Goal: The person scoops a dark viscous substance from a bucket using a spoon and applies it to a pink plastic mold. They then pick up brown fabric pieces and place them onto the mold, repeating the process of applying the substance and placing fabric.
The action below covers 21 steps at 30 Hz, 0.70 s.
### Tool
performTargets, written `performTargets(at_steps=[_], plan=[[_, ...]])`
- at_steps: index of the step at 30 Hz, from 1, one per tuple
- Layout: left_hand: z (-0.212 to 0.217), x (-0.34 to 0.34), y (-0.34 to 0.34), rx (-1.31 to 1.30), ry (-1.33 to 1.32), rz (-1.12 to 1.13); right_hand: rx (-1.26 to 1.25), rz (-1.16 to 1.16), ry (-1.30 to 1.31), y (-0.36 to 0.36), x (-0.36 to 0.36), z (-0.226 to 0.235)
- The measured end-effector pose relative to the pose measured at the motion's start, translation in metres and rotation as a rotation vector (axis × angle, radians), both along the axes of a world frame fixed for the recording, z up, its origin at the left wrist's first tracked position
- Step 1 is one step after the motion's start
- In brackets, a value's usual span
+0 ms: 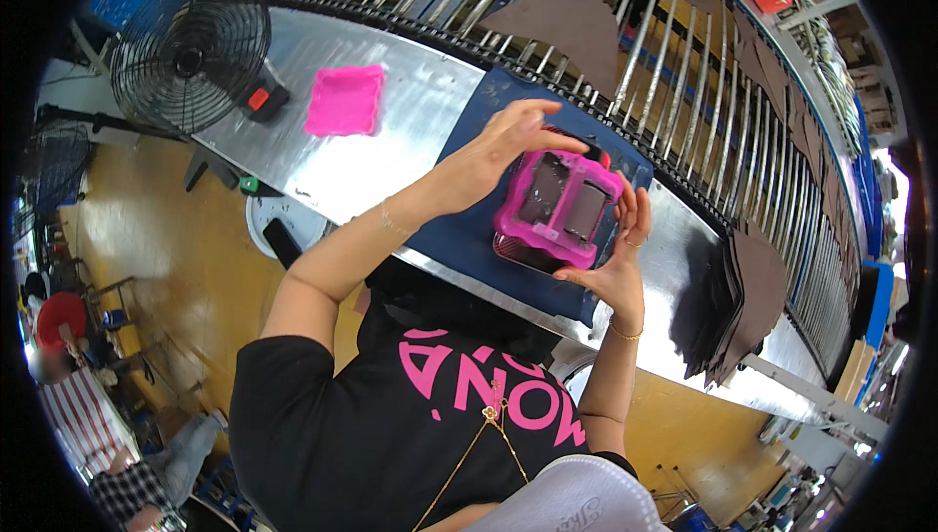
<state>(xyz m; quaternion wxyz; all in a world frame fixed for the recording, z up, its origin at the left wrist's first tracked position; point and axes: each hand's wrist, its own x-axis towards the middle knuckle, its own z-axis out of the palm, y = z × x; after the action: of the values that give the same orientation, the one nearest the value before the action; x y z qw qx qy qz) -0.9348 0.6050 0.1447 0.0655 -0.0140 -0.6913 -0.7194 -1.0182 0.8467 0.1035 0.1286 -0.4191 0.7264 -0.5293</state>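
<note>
A bright pink plastic frame (559,210) with a wavy rim and two rectangular openings is between my hands, over a dark blue mat (459,229). Dark brown surfaces show through its openings. My left hand (493,156) is curled at the frame's far left edge, with a finger along its top. My right hand (620,258) grips the right side, thumb at the near corner and fingers at the far edge. A dark mesh-like object (528,255) shows partly below the frame. A small black and red part at the far edge is mostly hidden.
A second pink tray (346,100) lies on the metal table (410,73) at left, beside a black fan (191,58). A roller conveyor (674,83) carries brown cut pieces (557,29). Stacked brown pieces (747,297) lie at right. A white bowl (283,224) stands below the table's edge.
</note>
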Motion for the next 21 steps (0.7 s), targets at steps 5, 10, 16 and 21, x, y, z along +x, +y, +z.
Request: performTargets(at_steps=[5,10,16,21], plan=[[0.007,-0.013,0.003,-0.213,0.011,-0.030,0.006,-0.007,-0.012,0.001,0.000,0.000],[0.002,-0.018,0.003,-0.066,-0.036,-0.097,0.028,0.002,0.003,0.003,-0.004,-0.002],[0.003,-0.020,0.000,-0.098,0.019,-0.098,0.018,0.054,0.058,0.000,-0.008,0.005],[0.009,-0.013,-0.009,-0.050,0.094,-0.054,0.020,0.081,0.099,0.001,-0.012,0.011]])
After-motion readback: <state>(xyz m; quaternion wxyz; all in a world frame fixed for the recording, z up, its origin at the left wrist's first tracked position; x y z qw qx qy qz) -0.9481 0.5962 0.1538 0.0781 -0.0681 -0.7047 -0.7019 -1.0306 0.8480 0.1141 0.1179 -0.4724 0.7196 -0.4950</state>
